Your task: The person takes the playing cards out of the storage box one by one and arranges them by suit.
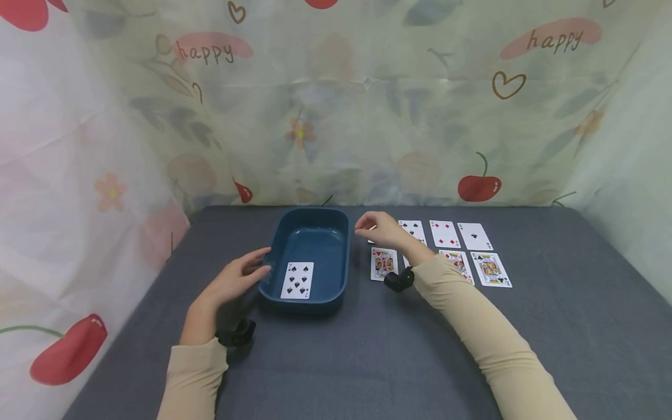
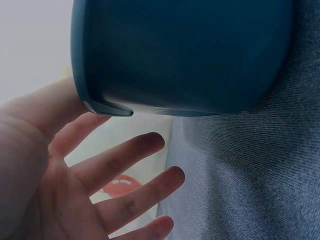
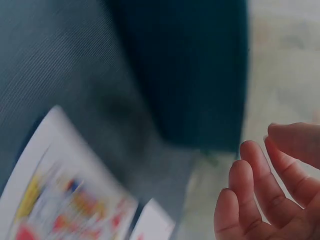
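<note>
fingers of the left hand (image 1: 236,281) lie straight against the near-left wall of the blue tub (image 1: 336,224), seemingly steadying it. one seven of spades (image 1: 297,280) lies face up inside. right hand (image 1: 380,228) hovers beside the tub over the card rows (image 1: 462,252), fingers loosely curled, seemingly empty. seven cards show on the grey cloth (image 1: 367,361), some partly hidden.

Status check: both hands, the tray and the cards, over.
Left hand open, fingers against blue tray wall. Right hand loosely curled over card rows, grip unclear. Seven of spades in tray. Nothing blocking.
</note>
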Demonstrator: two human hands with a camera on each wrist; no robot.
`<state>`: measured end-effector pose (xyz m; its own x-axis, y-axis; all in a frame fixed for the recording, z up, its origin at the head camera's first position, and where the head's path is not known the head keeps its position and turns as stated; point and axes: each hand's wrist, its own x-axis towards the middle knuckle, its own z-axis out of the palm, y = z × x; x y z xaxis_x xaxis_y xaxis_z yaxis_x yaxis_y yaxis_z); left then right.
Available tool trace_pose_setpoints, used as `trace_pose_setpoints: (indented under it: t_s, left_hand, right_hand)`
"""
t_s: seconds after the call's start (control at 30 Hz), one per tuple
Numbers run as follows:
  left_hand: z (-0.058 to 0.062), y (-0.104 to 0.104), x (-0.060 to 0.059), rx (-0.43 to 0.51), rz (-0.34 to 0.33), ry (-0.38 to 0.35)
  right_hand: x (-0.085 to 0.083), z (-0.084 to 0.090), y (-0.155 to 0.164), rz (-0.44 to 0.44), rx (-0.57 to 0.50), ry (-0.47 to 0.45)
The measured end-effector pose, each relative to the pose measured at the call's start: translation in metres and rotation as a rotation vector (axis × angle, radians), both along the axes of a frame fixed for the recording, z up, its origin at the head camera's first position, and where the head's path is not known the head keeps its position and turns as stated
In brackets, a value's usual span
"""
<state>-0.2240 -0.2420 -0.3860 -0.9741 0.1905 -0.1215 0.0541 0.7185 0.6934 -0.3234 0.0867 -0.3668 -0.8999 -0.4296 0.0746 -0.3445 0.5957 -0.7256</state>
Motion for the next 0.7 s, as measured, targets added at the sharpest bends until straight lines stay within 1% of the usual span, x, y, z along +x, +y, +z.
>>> trace_pose_setpoints:
  t_s: [0.2, 0.4, 0.53, 0.7]
  left_hand:
    - [0.000, 0.001, 0.000, -0.002, 0.006, -0.003]
    - [0.000, 0.000, 0.000, -0.005, 0.005, 0.001]
    - [0.001, 0.000, 0.000, -0.001, -0.001, -0.004]
    - [0.005, 0.001, 0.001, 0.009, -0.007, -0.011]
  right_hand:
    - [0.008, 0.020, -0.035, 0.077, -0.038, -0.006]
    - [0.015, 0.031, -0.068, 0.166, -0.016, 0.041]
    - [0.016, 0.032, -0.085, 0.206, 0.007, 0.049]
    - [0.012, 0.026, -0.103, 0.192, 0.059, -0.003]
